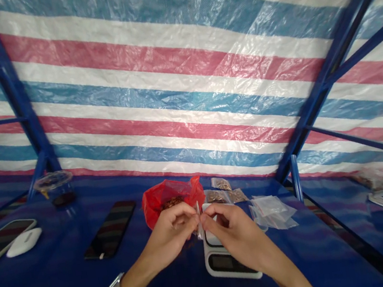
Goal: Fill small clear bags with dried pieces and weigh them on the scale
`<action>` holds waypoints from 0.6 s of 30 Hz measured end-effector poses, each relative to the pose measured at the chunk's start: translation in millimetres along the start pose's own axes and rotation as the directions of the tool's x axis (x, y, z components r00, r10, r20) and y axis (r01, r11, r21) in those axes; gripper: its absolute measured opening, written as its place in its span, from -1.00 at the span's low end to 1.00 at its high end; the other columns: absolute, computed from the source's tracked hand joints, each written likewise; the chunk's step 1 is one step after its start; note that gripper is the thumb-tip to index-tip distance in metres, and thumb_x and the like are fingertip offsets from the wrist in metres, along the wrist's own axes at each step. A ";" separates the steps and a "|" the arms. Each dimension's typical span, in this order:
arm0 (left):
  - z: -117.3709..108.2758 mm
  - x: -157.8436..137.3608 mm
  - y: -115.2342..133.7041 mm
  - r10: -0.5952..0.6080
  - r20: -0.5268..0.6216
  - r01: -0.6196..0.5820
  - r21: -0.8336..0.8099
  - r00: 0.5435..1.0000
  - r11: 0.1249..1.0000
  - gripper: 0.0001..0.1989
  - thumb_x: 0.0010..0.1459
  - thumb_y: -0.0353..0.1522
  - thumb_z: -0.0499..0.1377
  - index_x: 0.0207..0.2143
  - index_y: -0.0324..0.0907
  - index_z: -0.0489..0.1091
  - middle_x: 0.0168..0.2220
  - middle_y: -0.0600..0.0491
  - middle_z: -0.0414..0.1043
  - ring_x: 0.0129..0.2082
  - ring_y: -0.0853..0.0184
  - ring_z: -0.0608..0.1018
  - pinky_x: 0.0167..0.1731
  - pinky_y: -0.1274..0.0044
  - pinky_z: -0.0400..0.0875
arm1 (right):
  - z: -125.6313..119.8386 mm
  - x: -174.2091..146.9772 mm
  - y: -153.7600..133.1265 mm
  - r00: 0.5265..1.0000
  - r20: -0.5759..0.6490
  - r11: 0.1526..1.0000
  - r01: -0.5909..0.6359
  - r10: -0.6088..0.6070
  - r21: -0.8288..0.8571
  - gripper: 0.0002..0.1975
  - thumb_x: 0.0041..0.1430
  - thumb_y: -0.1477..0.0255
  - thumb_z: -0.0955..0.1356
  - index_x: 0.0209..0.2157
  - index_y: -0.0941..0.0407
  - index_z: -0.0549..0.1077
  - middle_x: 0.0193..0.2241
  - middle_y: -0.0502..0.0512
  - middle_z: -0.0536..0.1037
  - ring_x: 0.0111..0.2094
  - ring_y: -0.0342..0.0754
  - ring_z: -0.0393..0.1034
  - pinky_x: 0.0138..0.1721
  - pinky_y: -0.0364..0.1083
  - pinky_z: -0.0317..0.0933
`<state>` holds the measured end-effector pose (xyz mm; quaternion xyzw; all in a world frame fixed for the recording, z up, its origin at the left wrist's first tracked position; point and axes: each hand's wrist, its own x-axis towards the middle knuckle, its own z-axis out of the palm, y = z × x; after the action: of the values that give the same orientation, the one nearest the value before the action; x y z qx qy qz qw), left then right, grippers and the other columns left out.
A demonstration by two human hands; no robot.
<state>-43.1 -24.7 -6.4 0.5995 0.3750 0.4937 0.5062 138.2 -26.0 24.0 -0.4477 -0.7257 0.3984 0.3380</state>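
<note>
My left hand [175,230] and my right hand [228,229] meet at the middle, both pinching the edge of a small clear plastic bag [200,231] seen nearly edge-on. What the bag contains cannot be made out. Below my right hand lies a white digital kitchen scale [213,272] with a dark display, partly covered by the hand. Just behind my left hand sits an open red plastic bag [154,205] holding small brown pieces. Filled little zip bags [237,196] rest behind the scale. Flat, unfilled zip bags [272,210] are piled to the right of my right hand.
On the blue table [64,282] lie a dark phone [111,230], another phone [0,239] and a white oval case [24,242]. A clear plastic cup [58,190] with dark contents stands at the back left. Blue metal posts [289,150] and a striped tarp [170,98] rise behind.
</note>
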 end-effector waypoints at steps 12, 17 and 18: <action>-5.2 -7.9 -10.5 -0.162 0.024 0.164 -0.135 0.986 0.977 -0.61 0.11 -0.07 0.31 -0.45 -0.23 0.40 -0.60 0.12 0.38 -0.68 0.50 0.32 -0.69 0.64 0.17 | 9.6 2.6 0.3 0.991 0.133 0.995 0.022 -0.035 0.101 -0.76 0.30 0.35 0.34 -0.40 0.15 0.55 -0.44 0.04 0.57 -0.42 -0.12 0.37 -0.39 -0.17 0.16; -3.8 -9.0 -7.1 -0.151 0.020 0.152 -0.051 0.988 0.987 -0.56 0.19 0.03 0.23 -0.33 -0.18 0.34 -0.58 0.15 0.40 -0.70 0.49 0.35 -0.74 0.67 0.18 | 15.3 4.9 -0.3 0.998 0.065 0.995 0.015 -0.021 0.103 -0.73 0.26 0.34 0.35 -0.48 0.16 0.51 -0.54 -0.02 0.50 -0.53 -0.18 0.26 -0.45 -0.18 0.10; -3.7 -8.9 -7.4 -0.148 0.028 0.149 -0.041 0.989 0.988 -0.55 0.19 0.05 0.22 -0.33 -0.17 0.32 -0.58 0.16 0.40 -0.71 0.49 0.35 -0.75 0.67 0.17 | 16.3 5.1 0.0 0.999 0.045 0.995 0.015 -0.019 0.098 -0.73 0.25 0.33 0.36 -0.49 0.16 0.50 -0.55 -0.02 0.49 -0.53 -0.18 0.25 -0.46 -0.18 0.10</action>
<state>-48.3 -30.8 -15.4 0.5652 0.4016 0.4552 0.5587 122.5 -25.9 17.2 -0.4153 -0.7168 0.4406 0.3459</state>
